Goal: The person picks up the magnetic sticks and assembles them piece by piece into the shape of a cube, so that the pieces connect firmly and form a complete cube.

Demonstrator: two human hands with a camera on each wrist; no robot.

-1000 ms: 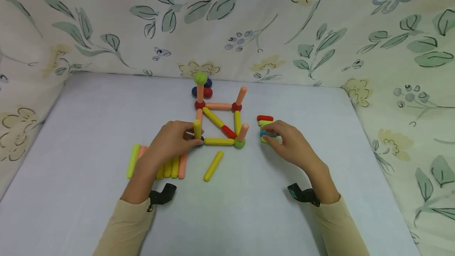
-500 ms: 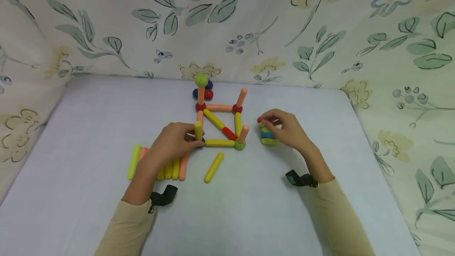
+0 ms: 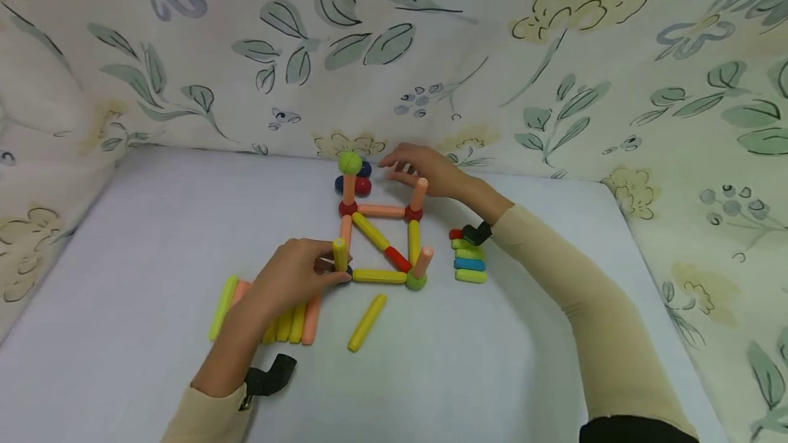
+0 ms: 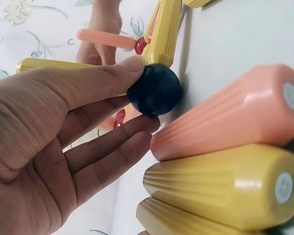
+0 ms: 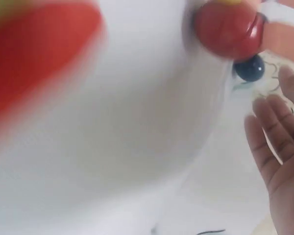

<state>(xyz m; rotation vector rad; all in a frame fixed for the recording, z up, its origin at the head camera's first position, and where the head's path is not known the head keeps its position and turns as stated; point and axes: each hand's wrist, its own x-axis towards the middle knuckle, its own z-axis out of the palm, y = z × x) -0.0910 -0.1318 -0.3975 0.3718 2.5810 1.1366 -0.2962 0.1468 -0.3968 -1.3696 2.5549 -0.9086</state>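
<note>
My left hand holds the dark blue ball at the near left corner of a frame of rods and balls, thumb on one side and fingers on the other. An upright yellow rod rises at that corner. Yellow and peach rods form the frame's sides, joined by red balls and a green ball. Behind the frame, my right hand reaches leftward with loosely extended, empty fingers. Just left of its fingertips lie a loose red ball and a dark blue one.
Short red, green and blue rods are stacked in a column right of the frame, under the right wrist camera. One yellow rod lies in front. Several long rods lie side by side by the left forearm. A patterned cloth hangs behind.
My right hand has left the short rods and moved back and left, behind the frame, toward the loose balls. My left hand keeps its hold at the corner. The head view has tilted up slightly.
</note>
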